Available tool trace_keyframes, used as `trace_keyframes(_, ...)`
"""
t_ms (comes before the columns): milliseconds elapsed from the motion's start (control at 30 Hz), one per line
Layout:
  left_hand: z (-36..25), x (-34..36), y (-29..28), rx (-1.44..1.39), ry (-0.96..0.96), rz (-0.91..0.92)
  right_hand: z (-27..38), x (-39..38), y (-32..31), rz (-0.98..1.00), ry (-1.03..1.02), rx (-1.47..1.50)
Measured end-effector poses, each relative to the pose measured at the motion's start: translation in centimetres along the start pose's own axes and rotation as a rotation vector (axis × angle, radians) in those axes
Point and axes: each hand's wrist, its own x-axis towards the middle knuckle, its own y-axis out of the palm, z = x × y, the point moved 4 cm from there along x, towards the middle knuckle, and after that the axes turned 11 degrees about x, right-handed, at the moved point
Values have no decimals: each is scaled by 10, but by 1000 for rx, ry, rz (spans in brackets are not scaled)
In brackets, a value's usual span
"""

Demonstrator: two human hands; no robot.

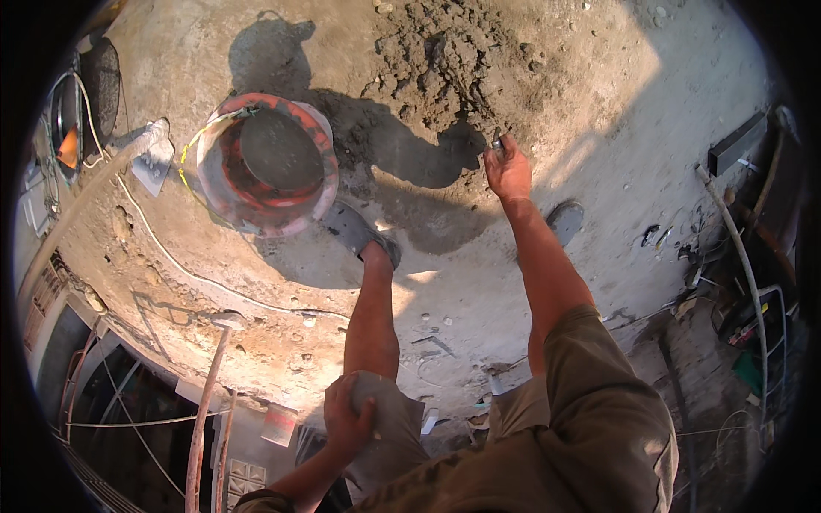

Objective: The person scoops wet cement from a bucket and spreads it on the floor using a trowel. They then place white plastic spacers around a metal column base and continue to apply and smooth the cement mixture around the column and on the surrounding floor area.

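and here you are, bent over the ground, with the bucket (329, 184) standing ahead of you and to your left, its wall grey and streaked with red, a dark grey round showing inside. over to the right of the bucket, your right hand (510, 171) is down low, fingers closed around a small grey tool (498, 144); most of it is hidden by the grip, so its kind can't be told. just past that hand, and farther out and right of the bucket, sits the heap (445, 64) of wet, lumpy grey mix, its near edge in shadow.

your left hand (346, 421) is well back on your side of the bucket, resting on your left knee (385, 410), thumb and fingers apart and spread over the cloth, nothing in them. your left shoe (351, 229) is planted just beside the bucket, on its near right; the right shoe (565, 221) is well to the bucket's right, close by your right forearm.

a yellow cord (182, 175) curls along the left of the bucket, and beyond it on that side leans a long pole (85, 205). a pale cable (214, 282) snakes across the ground on the bucket's near side, and nearer still a hammer (227, 321) stands on its head, handle toward you.
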Motion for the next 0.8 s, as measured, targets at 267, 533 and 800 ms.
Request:
trace_keyframes(267,1,2,0,3,1,-15,42,-28,-16,-204,-151,-41)
trace_keyframes(533,3,0,5,9,-3,-4,26,-24,10,227,85,-169)
trace_keyframes(800,3,3,-1,23,-39,20,-133,-114,22,371,211,4)
